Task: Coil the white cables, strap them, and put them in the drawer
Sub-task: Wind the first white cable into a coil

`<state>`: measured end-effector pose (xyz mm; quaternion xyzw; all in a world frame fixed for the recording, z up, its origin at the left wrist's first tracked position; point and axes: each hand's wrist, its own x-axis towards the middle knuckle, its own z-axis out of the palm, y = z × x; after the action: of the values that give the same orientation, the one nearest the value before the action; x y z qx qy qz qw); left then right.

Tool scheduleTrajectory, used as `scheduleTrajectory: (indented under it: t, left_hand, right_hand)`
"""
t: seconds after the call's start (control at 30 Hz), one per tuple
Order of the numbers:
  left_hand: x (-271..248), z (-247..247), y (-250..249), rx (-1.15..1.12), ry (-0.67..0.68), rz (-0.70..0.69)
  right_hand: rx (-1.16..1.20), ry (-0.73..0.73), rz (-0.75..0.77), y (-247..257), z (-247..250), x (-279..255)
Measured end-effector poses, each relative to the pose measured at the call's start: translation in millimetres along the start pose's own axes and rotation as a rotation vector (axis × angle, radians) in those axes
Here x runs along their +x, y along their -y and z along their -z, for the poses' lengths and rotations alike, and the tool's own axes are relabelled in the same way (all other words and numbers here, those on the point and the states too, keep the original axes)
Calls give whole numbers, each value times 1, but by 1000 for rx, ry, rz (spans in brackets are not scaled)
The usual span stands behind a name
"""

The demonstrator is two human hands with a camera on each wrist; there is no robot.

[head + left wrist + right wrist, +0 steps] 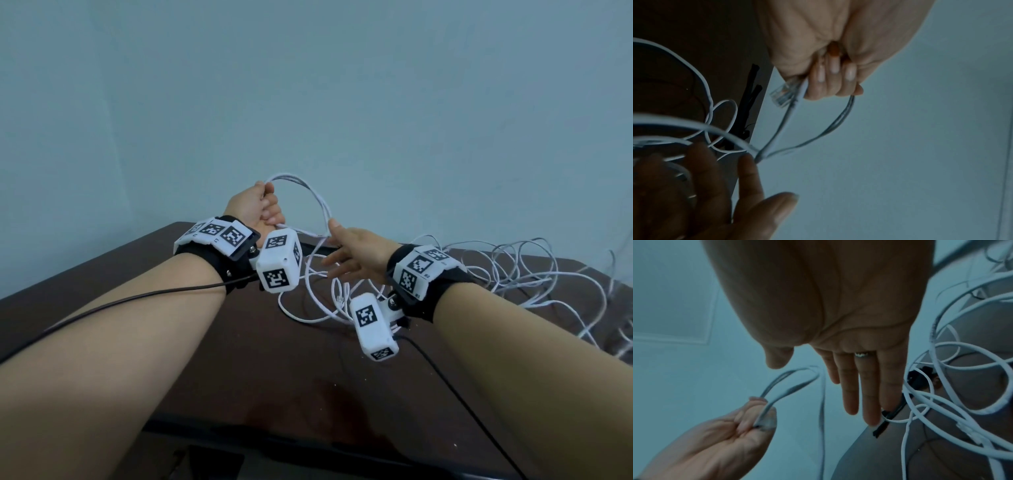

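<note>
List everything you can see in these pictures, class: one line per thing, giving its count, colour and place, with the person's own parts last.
white cables: count unclear, white, tangled on the table's right side; loops gathered in the left hand
cable plug: one, clear, sticking out below the left fist
black straps: two or more, black, near the table's far edge
table: one, dark brown, against the wall
wall: one, pale blue-grey, behind the table
ring: one, silver, on a right-hand finger
left hand: grips cable loops
right hand: fingers straight, thumb touching the loop

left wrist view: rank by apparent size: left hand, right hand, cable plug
1-2. Left hand and right hand: both fill much of the frame, cropped by its edges, and sit close to the lens, so no ranking between them.
3. Cable plug: clearly smallest.
</note>
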<state>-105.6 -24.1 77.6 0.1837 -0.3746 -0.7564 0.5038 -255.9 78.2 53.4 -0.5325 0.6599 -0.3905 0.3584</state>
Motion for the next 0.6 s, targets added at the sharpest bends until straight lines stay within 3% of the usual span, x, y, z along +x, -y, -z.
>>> scheduleTrajectory:
  t: [0.17, 0.27, 0.33, 0.43, 0.6]
  left_hand:
    - [8, 11, -5, -2, -45, -6]
    - [8, 16, -8, 25, -78, -29]
    - [5, 17, -7, 68, -88, -52]
    - [-1, 14, -4, 189, -62, -90]
    - [-13, 5, 7, 484, 100, -172]
  right_hand:
    - [-458, 223, -26, 12, -3, -18]
    - [-583, 379, 1, 13, -8, -26]
    - [-574, 331, 66, 14, -11, -26]
    - [-658, 137, 203, 21, -14, -26]
    - [-691, -107, 367, 35, -13, -20]
